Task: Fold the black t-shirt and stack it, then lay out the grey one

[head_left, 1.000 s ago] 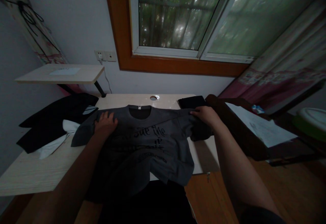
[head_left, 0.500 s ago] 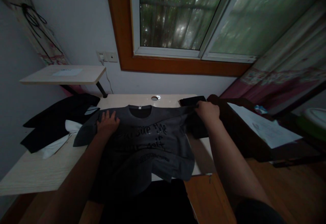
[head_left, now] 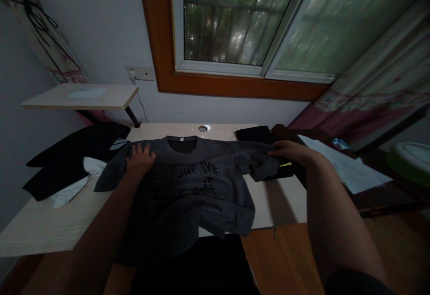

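Note:
A dark grey T-shirt (head_left: 188, 183) with black lettering lies spread on the pale desk (head_left: 289, 196), its neckline toward the wall and its hem hanging over the near edge. My left hand (head_left: 140, 160) rests flat on the shoulder at the left, fingers spread. At the right, my right hand (head_left: 293, 151) has its fingers closed on the upper edge of the sleeve, which lies bunched below the fingertips. Part of the thumb side is hard to make out in the dim light. Beyond that sleeve lies a flat black item (head_left: 253, 133), partly covered.
Dark clothing (head_left: 67, 151) and a white cloth (head_left: 94, 166) lie at the left, under a raised shelf (head_left: 117, 96). A brown piece of furniture (head_left: 280, 130) with a white sheet (head_left: 342, 165) stands at the right. A window (head_left: 242, 22) is behind the desk.
My right hand has moved right along the sleeve, from its upper edge near the shoulder toward its end. The sleeve now stretches farther right. My left hand stays on the shoulder.

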Tool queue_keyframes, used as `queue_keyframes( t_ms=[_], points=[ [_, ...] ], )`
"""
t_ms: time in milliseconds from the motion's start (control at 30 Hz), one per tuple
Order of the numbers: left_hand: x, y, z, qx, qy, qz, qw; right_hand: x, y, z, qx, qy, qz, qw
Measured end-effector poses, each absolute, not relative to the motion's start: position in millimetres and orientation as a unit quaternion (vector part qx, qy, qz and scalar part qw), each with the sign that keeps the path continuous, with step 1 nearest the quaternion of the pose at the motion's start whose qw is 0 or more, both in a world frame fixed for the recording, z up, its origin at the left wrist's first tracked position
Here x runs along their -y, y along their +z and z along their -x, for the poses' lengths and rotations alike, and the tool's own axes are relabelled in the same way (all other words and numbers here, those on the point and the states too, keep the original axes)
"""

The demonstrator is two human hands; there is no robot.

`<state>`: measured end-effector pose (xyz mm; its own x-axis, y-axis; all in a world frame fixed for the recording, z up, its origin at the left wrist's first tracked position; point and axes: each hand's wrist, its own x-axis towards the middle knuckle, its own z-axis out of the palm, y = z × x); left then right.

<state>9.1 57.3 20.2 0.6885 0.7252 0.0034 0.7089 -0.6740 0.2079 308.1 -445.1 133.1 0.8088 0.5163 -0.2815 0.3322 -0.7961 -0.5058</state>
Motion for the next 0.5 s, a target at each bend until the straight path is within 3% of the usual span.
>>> queue_keyframes(
  t_ms=[67, 133, 300, 500],
  points=[
    [-57, 20, -9, -0.391, 0.045, -0.914, 0.096, 451, 134, -311, 0.181, 0.147, 0.932, 0.276],
    [-58, 19, -10, -0.387, 0.053, -0.916, 0.089, 452, 138, -313, 0.131, 0.058, 0.951, 0.274],
    [-60, 15, -10, -0.388, 0.053, -0.916, 0.083, 436, 141, -308, 0.1, -0.118, 0.976, 0.155],
    [-58, 14, -9, -0.382, 0.063, -0.919, 0.072, 384, 128, -269, 0.116, -0.234, 0.964, 0.054]
  ],
)
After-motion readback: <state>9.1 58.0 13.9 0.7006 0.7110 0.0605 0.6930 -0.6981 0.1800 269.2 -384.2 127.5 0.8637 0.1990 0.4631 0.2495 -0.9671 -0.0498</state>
